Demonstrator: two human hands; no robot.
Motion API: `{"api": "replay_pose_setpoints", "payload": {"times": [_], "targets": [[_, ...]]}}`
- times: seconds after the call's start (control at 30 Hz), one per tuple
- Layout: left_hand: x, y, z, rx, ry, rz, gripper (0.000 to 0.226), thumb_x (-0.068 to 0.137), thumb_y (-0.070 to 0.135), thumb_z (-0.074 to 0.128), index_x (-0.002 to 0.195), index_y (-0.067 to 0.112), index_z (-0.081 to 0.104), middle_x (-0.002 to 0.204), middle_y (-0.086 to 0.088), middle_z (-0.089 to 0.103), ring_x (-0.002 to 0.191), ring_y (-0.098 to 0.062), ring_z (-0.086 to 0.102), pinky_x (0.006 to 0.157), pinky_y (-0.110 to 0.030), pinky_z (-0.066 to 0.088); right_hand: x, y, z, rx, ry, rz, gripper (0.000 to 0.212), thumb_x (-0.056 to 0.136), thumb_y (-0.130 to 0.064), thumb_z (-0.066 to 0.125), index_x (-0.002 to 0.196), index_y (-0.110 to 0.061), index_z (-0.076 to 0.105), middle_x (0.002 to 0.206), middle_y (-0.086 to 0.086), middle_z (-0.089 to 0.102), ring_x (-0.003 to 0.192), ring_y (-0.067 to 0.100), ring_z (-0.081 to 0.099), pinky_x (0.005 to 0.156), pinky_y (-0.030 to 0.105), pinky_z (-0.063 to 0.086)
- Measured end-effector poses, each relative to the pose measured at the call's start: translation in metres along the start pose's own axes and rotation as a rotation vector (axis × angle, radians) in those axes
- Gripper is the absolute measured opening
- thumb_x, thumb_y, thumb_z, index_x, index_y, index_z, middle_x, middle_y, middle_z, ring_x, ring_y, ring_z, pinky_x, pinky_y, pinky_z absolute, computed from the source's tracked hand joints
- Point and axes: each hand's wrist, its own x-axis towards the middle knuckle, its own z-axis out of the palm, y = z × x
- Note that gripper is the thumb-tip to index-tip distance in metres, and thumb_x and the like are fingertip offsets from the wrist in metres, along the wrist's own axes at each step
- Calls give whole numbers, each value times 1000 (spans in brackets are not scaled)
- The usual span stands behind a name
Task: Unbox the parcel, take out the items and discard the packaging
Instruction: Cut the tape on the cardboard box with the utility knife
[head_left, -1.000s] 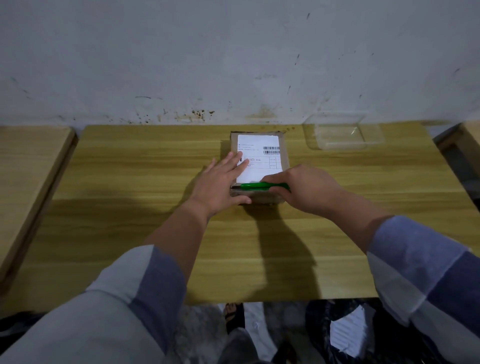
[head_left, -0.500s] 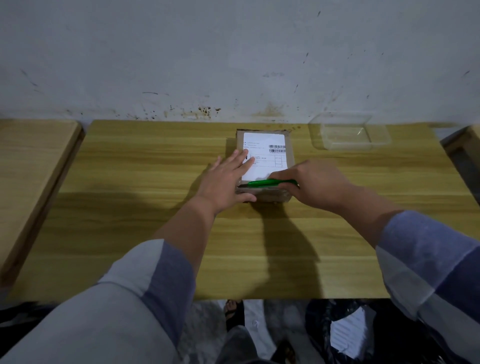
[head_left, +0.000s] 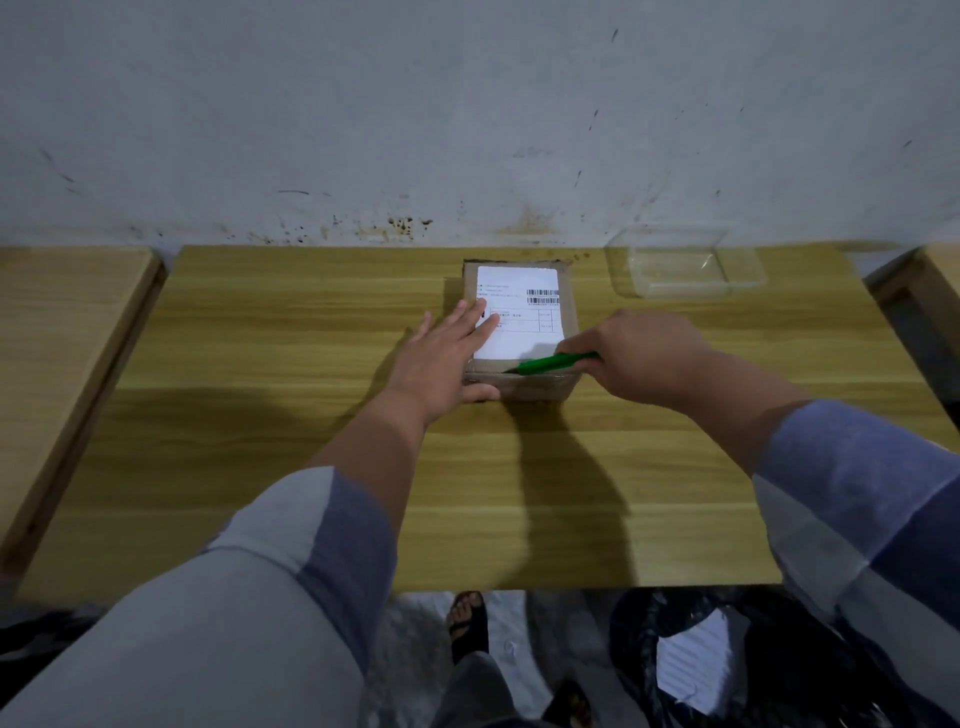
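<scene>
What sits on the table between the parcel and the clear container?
Nothing: in the head view only bare table separates the parcel from the clear container.

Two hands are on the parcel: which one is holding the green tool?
The right hand grips the green tool, its tip at the near top edge of the cardboard parcel. The left hand holds nothing; it lies flat on the parcel's left side, steadying it.
</scene>
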Motion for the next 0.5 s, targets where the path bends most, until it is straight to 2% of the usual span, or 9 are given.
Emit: {"api": "replay_pose_setpoints", "payload": {"times": [0.17,0.33,0.5], "targets": [[0,9,-5,43,-9,-43,94,84,61,56,154,24,5,163,3,-3,149,-14,-3,120,-45,-2,-24,29,2,23,-16,73,33,96,-37,43,127,-44,53,109,1,68,98,26,62,66,31,45],[8,38,-6,93,9,-27,106,79,74,48,153,17,-2,162,-1,-10,149,-15,-9,121,-49,-4,-33,27,11,-9,31,68,33,97,-37,40,128,-41,53,105,4,68,93,27,63,61,29,38],[27,60,3,59,-53,46,90,88,63,43,153,19,0,162,-1,-8,149,-15,-8,120,-43,-4,-34,24,22,-149,131,47,33,98,-28,38,127,-37,51,106,2,67,96,28,63,70,33,38]]}}
